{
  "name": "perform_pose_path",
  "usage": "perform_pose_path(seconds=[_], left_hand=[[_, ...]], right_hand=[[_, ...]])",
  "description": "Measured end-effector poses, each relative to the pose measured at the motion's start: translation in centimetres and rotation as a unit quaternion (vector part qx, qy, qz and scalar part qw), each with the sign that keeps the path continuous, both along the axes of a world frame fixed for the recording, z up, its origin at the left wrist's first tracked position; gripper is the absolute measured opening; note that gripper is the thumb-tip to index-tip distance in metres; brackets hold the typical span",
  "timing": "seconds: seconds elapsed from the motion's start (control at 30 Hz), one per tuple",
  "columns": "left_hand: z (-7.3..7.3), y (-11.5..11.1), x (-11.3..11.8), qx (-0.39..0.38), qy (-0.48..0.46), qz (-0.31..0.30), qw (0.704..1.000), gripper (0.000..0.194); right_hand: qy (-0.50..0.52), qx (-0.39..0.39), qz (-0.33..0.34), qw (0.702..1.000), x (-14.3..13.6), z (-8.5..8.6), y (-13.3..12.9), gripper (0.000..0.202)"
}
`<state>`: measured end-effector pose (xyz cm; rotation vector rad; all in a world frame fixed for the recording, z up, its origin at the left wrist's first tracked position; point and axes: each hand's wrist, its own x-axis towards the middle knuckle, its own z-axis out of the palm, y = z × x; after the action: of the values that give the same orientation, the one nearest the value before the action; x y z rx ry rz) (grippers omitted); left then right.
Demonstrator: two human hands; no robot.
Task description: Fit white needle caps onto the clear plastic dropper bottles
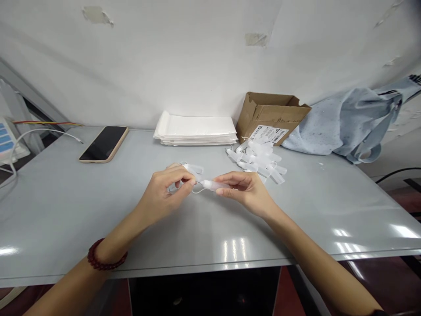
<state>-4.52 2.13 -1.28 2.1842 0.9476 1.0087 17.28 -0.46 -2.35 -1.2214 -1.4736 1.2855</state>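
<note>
My right hand (245,191) is closed around a small translucent squeeze bottle (210,184), held level above the table with its thin metal needle tip (198,182) pointing left. At that tip, my left hand (171,186) pinches with thumb and forefinger. A thin white strap (197,192) curves below the tip. Just beyond my left fingers lies another such bottle (194,168), and a clear piece (173,188) shows partly behind them. To the right of my right hand spreads a loose pile of similar bottles (259,158).
Against the wall stand a stack of white padded envelopes (197,127) and an open cardboard box (272,116). A light blue cloth bag (338,123) lies at the right. On the left are a phone (104,145) and a white cable (49,130). The grey table (210,237) ends close in front.
</note>
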Motion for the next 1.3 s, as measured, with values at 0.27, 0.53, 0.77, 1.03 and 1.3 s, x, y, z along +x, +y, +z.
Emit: perform_pose_path(seconds=[0.27,0.53,0.77,1.03,1.3], left_hand=[[0.1,-0.3,0.0,0.032,0.010,-0.002,0.999,0.019],[0.4,-0.7,0.2,-0.017,-0.006,0.068,0.997,0.019],[0.4,-0.6,0.3,0.002,-0.040,0.032,0.999,0.017],[0.1,-0.4,0.1,-0.023,-0.054,-0.022,0.998,0.017],[0.3,-0.6,0.0,-0.054,-0.051,-0.030,0.997,0.018]], right_hand=[[0.013,-0.001,0.003,1.000,-0.1,0.0,0.0,0.023],[0.058,0.006,0.006,0.998,-0.7,0.4,-0.4,0.024],[0.030,0.002,0.055,0.998,-0.9,0.7,-0.5,0.024],[0.015,-0.006,0.041,0.999,-1.2,1.3,-0.9,0.022],[-0.061,0.087,0.026,0.994,-1.2,1.1,-1.4,0.017]])
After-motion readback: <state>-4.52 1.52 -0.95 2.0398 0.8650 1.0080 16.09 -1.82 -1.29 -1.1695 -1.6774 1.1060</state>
